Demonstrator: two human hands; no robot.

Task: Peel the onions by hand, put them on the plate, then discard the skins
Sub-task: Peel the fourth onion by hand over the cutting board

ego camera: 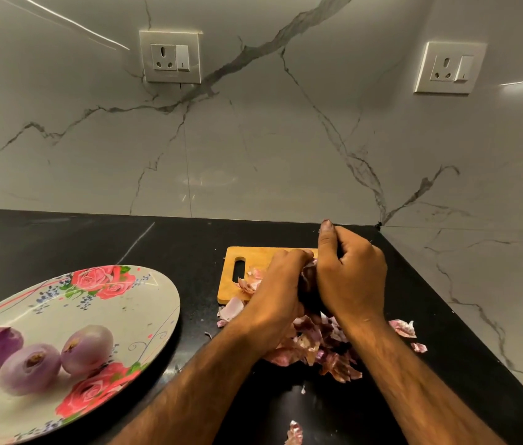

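Note:
My left hand (pixel 281 284) and my right hand (pixel 351 274) are closed together around a dark purple onion (pixel 309 277), held above the counter; only a sliver of it shows between the fingers. My right thumb sticks up. Below the hands lies a heap of pink and purple onion skins (pixel 314 345), spilling off a wooden cutting board (pixel 250 255). To the left stands a floral plate (pixel 144 303) with three peeled purple onions (pixel 30 369) lying side by side in its near left part.
The black counter (pixel 93 239) meets a marble wall with two sockets (pixel 170 56). The right wall closes in at the corner behind the board. Stray skin pieces lie at the right (pixel 403 327) and at the front edge (pixel 294 432).

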